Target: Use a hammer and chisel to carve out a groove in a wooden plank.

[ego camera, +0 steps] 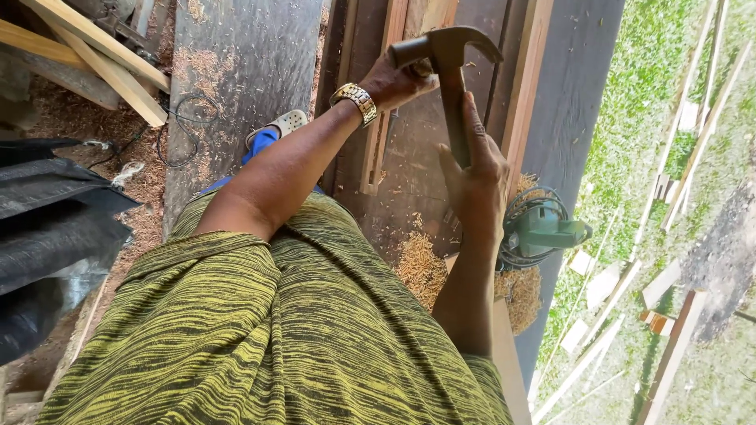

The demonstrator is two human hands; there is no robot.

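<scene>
My right hand point(476, 181) is wrapped around the dark handle of a claw hammer point(447, 59), whose head is raised at the top of the view. My left hand point(394, 79), with a gold watch point(356, 100) on the wrist, is closed on the upper part of a narrow wooden strip point(376, 153), just under and touching the hammer head. The strip lies along a dark, worn plank surface point(413, 173). Whatever my left fingers pinch is hidden. My yellow-green striped shirt point(268, 330) fills the lower part of the view.
A green power tool point(547, 228) with a coiled cable sits on sawdust point(425, 271) at the right. Loose pale planks point(102, 59) lie top left, a black sheet point(47, 228) at the left. My sandalled foot point(277, 127) stands below. Grass with wood offcuts point(677, 236) lies far right.
</scene>
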